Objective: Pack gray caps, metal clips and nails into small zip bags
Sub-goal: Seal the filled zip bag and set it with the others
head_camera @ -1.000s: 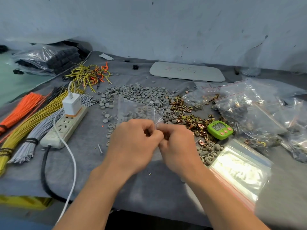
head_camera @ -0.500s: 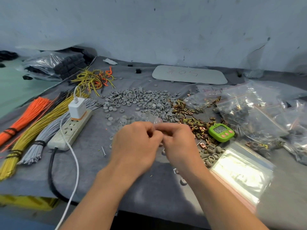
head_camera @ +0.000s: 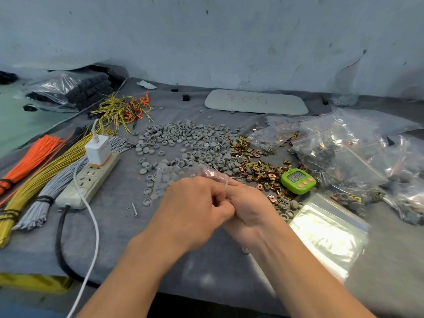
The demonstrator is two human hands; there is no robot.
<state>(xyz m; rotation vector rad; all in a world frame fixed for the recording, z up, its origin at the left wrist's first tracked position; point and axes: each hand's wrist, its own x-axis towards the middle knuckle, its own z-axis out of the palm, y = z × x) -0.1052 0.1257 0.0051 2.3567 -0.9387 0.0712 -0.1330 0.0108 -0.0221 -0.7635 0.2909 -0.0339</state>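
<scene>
The left grip [head_camera: 195,210] and right grip [head_camera: 250,210] are bare hands; the left forearm [head_camera: 142,267] and right forearm [head_camera: 298,267] are bare as far as they show.

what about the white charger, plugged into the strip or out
Plugged in: the white charger stands seated at the far end of the power strip, white cable leaving its top.

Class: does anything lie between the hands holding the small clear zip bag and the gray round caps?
Nothing visible: the gray round caps lie just beyond the left hand, right hand and small clear zip bag.
</scene>
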